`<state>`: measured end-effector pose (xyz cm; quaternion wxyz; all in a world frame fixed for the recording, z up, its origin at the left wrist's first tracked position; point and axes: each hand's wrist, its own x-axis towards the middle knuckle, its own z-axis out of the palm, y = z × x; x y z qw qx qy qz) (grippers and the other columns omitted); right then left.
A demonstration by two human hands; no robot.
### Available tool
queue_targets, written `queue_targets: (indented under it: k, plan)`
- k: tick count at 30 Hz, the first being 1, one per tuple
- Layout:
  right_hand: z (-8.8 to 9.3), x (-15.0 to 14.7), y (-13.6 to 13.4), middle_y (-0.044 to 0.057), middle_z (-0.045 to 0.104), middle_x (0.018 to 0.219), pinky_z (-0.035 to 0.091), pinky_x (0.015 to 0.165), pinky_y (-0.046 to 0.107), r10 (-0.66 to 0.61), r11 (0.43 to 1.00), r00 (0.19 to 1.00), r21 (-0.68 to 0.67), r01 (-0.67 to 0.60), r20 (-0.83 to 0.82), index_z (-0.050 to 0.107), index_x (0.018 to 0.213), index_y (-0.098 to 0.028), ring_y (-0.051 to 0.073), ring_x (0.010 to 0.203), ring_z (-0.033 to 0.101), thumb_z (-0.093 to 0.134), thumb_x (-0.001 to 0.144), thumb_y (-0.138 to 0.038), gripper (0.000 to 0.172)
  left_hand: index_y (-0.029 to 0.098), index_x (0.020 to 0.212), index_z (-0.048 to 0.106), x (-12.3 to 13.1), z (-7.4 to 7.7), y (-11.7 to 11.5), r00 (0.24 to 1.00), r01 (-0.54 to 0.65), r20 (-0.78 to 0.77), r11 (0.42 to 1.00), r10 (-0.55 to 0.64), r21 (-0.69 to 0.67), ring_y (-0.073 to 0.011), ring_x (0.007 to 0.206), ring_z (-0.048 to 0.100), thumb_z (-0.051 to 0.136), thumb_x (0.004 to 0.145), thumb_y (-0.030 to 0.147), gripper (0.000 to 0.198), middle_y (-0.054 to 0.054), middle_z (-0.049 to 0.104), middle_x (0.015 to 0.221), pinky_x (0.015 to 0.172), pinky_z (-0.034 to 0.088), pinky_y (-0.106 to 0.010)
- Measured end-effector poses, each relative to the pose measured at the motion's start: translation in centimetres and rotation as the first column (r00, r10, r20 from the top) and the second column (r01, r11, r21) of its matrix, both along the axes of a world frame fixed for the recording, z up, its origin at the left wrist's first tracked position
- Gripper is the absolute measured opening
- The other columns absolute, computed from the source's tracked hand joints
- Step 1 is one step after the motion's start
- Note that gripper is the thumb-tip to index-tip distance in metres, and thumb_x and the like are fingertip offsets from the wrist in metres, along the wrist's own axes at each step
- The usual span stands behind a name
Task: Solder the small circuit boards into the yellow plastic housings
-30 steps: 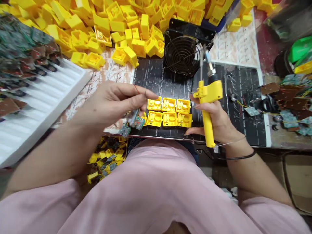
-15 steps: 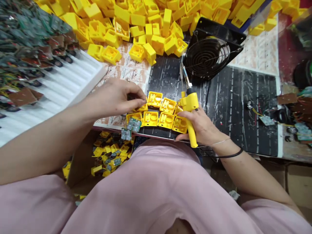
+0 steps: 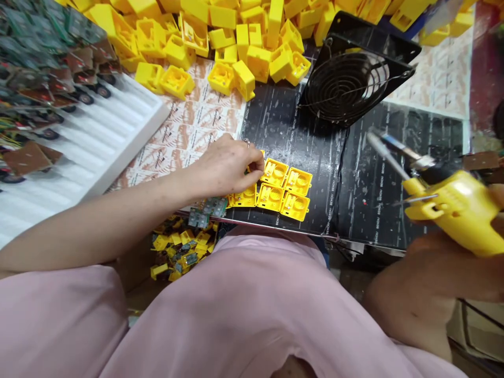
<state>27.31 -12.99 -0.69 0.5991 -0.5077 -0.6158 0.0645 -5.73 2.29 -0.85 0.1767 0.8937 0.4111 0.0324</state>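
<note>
My left hand [image 3: 226,164] is over the left part of two short rows of open yellow plastic cases [image 3: 296,181]. Its thumb and fingertips are pinched together against the cases; whatever they hold is hidden. Small green circuit boards [image 3: 202,212] lie below the wrist at the table's front edge. On the far right, my right hand [image 3: 441,268] is wrapped around a yellow soldering gun [image 3: 460,205]. The gun is raised off the table, its metal tip pointing up and left, apart from the cases.
A black fan [image 3: 350,79] stands behind the cases, its cord running forward. Yellow housings [image 3: 192,34] are heaped at the back. At left, a white foam tray [image 3: 129,121] bears wired circuit boards [image 3: 51,42]. Below the table edge, a box holds yellow parts [image 3: 177,247].
My right hand has lifted the soldering gun from the cases and swung it far right, closer to the camera. My left hand has moved right along the cases.
</note>
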Motion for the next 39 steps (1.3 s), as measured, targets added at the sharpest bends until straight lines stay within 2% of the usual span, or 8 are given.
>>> queue_targets:
  k: [3, 6, 11, 17, 21, 28, 33, 39]
  plan:
    - [-1.8, -2.0, 2.7, -0.002, 0.083, 0.09, 0.063, 0.059, 0.029, -0.179, 0.941, 0.98, 0.275, 0.196, -0.086, 0.091, 0.104, -0.031, 0.017, 0.08, 0.078, 0.062, 0.109, -0.065, 0.045, 0.024, 0.093, 0.082, 0.1, 0.0, 0.2, 1.0, -0.002, 0.009, 1.0, 0.003, -0.026, -0.0209, 0.086, 0.076, 0.059, 0.09, 0.03, 0.024, -0.001, 0.081, 0.087, 0.095, 0.053, -0.035]
    - [-2.6, -3.4, 3.1, 0.002, 0.085, 0.089, 0.049, 0.041, 0.026, -0.066, 0.987, 0.998, 0.149, 0.063, 0.016, 0.089, 0.118, -0.03, 0.014, 0.058, 0.071, 0.072, 0.107, -0.053, 0.031, 0.026, 0.092, 0.082, 0.0, -0.2, 0.4, 1.0, -0.015, 0.017, 0.999, 0.015, -0.032, -0.021, 0.086, 0.077, 0.061, 0.089, 0.03, 0.022, 0.001, 0.082, 0.087, 0.096, 0.053, -0.035]
    - [-2.0, -4.0, 1.3, 0.002, 0.086, 0.109, 0.063, 0.053, 0.027, 0.13, 0.991, 0.976, -0.012, -0.13, 0.175, 0.075, 0.144, -0.032, 0.017, 0.071, 0.078, 0.09, 0.092, -0.025, 0.055, 0.025, 0.088, 0.08, 0.0, -0.5, 0.4, 0.999, -0.026, 0.022, 0.999, 0.027, -0.031, -0.0238, 0.09, 0.078, 0.059, 0.089, 0.033, 0.023, 0.0, 0.079, 0.084, 0.102, 0.053, -0.04]
    - [-1.0, -5.0, 2.4, -0.002, 0.08, 0.082, 0.063, 0.05, 0.026, 0.332, 0.942, 0.908, -0.046, -0.332, 0.255, 0.075, 0.114, -0.026, 0.018, 0.065, 0.078, 0.089, 0.09, -0.018, 0.029, 0.023, 0.08, 0.074, 0.8, -0.3, 0.3, 1.0, -0.01, 0.006, 1.0, 0.01, -0.009, -0.0233, 0.087, 0.075, 0.059, 0.087, 0.031, 0.018, 0.0, 0.074, 0.08, 0.106, 0.052, -0.043]
    - [-0.6, -5.5, 3.0, -0.003, 0.078, 0.079, 0.059, 0.048, 0.02, 0.347, 0.936, 0.879, -0.062, -0.346, 0.328, 0.067, 0.095, -0.023, 0.015, 0.064, 0.077, 0.093, 0.088, -0.018, 0.027, 0.023, 0.079, 0.073, 1.0, -0.3, 0.7, 1.0, 0.012, 0.003, 1.0, -0.012, -0.013, -0.0237, 0.087, 0.075, 0.061, 0.086, 0.031, 0.016, 0.0, 0.072, 0.076, 0.109, 0.051, -0.046]
    - [0.3, -5.8, 3.0, -0.004, 0.076, 0.077, 0.061, 0.054, 0.02, 0.36, 0.929, 0.808, -0.1, -0.357, 0.466, 0.065, 0.094, -0.024, 0.011, 0.062, 0.073, 0.089, 0.095, -0.024, 0.025, 0.022, 0.077, 0.075, 1.6, 0.1, 0.9, 0.999, 0.033, -0.036, 0.999, -0.033, 0.004, -0.0288, 0.106, 0.076, 0.06, 0.091, 0.033, 0.023, -0.001, 0.073, 0.078, 0.121, 0.04, -0.054]
    - [1.8, -5.9, 3.2, -0.002, 0.075, 0.077, 0.062, 0.06, 0.019, 0.397, 0.915, 0.786, -0.138, -0.379, 0.473, 0.064, 0.091, -0.022, 0.01, 0.064, 0.073, 0.082, 0.1, -0.019, 0.021, 0.022, 0.082, 0.078, 1.9, 0.8, 1.0, 0.977, 0.113, -0.185, 0.993, -0.104, 0.042, -0.0276, 0.104, 0.076, 0.052, 0.092, 0.031, 0.029, -0.001, 0.075, 0.082, 0.116, 0.045, -0.053]
    - [1.6, -6.1, 3.6, -0.001, 0.075, 0.077, 0.061, 0.059, 0.019, 0.419, 0.904, 0.771, -0.144, -0.403, 0.48, 0.065, 0.091, -0.02, 0.009, 0.062, 0.071, 0.082, 0.1, -0.018, 0.02, 0.024, 0.088, 0.08, 1.5, 0.1, 1.2, 0.982, 0.127, -0.151, 0.989, -0.115, 0.07, -0.0259, 0.104, 0.076, 0.053, 0.095, 0.035, 0.03, 0.0, 0.076, 0.081, 0.116, 0.045, -0.05]
